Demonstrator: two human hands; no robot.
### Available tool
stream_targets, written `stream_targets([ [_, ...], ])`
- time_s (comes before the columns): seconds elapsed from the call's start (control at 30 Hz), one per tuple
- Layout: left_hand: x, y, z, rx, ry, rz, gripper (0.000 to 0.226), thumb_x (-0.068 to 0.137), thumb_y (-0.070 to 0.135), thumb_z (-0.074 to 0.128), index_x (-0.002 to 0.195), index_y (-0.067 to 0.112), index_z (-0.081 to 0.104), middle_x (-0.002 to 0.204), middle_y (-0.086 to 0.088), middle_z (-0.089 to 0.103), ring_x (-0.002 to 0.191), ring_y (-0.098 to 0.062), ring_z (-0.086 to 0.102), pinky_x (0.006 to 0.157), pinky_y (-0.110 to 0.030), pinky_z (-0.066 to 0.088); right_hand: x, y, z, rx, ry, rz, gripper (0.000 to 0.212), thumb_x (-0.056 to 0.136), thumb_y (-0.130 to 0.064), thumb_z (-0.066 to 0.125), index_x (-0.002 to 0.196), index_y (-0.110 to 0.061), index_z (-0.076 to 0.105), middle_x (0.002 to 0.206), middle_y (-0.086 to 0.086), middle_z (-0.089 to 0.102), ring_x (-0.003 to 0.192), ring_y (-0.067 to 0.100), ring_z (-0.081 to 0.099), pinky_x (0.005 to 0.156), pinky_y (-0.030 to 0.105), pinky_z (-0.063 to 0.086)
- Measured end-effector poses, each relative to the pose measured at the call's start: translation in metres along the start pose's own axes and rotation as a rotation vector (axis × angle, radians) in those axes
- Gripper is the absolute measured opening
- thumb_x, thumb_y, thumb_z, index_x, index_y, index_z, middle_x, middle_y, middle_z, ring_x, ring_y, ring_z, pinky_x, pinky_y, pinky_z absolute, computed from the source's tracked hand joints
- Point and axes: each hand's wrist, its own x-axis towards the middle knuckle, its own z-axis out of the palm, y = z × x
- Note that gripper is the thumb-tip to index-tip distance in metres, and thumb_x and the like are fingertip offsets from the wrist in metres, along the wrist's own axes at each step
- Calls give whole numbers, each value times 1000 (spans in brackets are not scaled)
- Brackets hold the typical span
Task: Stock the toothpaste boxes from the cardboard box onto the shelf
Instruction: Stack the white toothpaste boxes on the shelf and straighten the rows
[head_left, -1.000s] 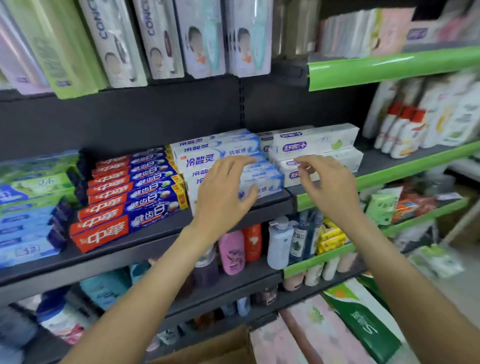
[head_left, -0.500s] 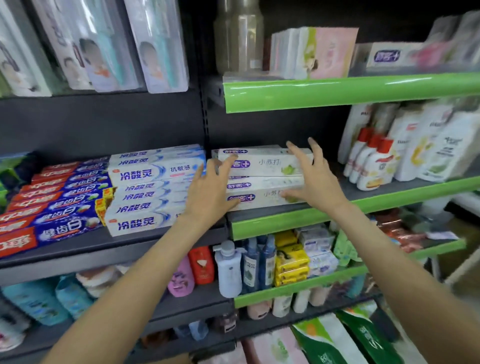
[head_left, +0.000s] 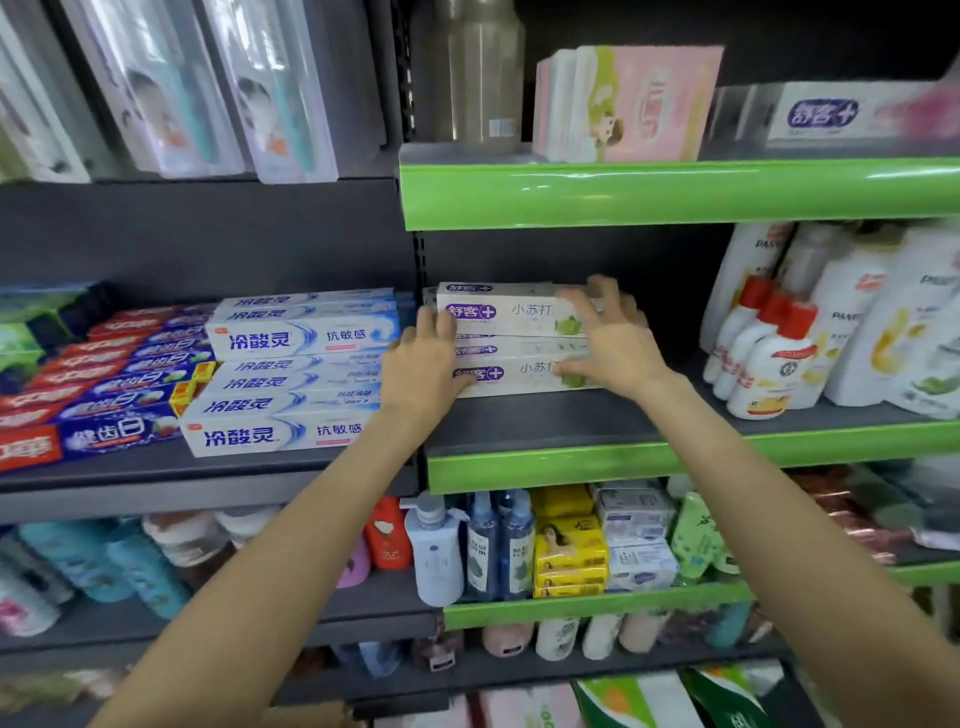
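Note:
A stack of white toothpaste boxes (head_left: 519, 318) with purple logos lies on the dark shelf (head_left: 545, 418) with a green front edge, near its back left corner. My left hand (head_left: 423, 366) presses against the stack's left end, fingers on the top box and thumb at the bottom one. My right hand (head_left: 615, 343) is spread over the right end, fingers on the top box and thumb on the lower one. Both hands hold the stack between them. A brown sliver of the cardboard box (head_left: 311, 719) shows at the bottom edge.
Blue-and-white toothpaste boxes (head_left: 291, 340) are stacked just left of my left hand, with red-and-blue ones (head_left: 104, 397) further left. White shampoo bottles (head_left: 779, 364) stand on the right of the same shelf. A green-edged shelf (head_left: 675, 189) hangs above, and bottles fill the shelves below.
Both hands moved right from the blue-and-white boxes to the white stack and closed in on its two ends. The view swung right and moved closer to the shelf.

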Motion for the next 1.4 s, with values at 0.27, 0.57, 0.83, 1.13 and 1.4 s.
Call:
stream_targets([
  [0.27,21,-6,-7,-1077,-242,-287,102,76,14,74,150,12,4,142,-2,43,127,-17,44,107,-28,33,9,12,-1,332,-1,43,53,89,-32,61,137,-21,43,150,14,24,137,27,31,108,34,29],
  [0.57,-32,-4,-19,-558,110,-95,77,72,30,78,136,11,40,126,-11,41,104,-23,54,87,-30,40,-59,11,-13,364,163,-87,57,83,-17,69,136,-20,46,151,8,31,135,22,34,105,23,25],
  [0.83,-30,2,-5,-171,-70,49,89,79,27,73,148,12,19,150,-19,19,134,-36,29,103,-41,36,-59,12,5,134,172,24,55,85,-12,63,136,-16,43,147,13,31,125,37,40,96,47,41],
  [1.13,-21,14,9,-314,-280,23,87,87,45,60,150,12,10,156,-19,5,142,-39,5,116,-40,11,-36,14,14,530,-191,139,73,91,-46,49,150,-22,14,159,7,6,145,24,13,113,47,28],
  [1.4,-18,12,11,-26,-109,161,86,84,66,45,149,17,18,157,-12,13,145,-29,2,117,-39,7,2,22,6,302,-272,110,72,93,-62,28,151,-24,9,159,3,-5,146,18,-8,117,37,2],
])
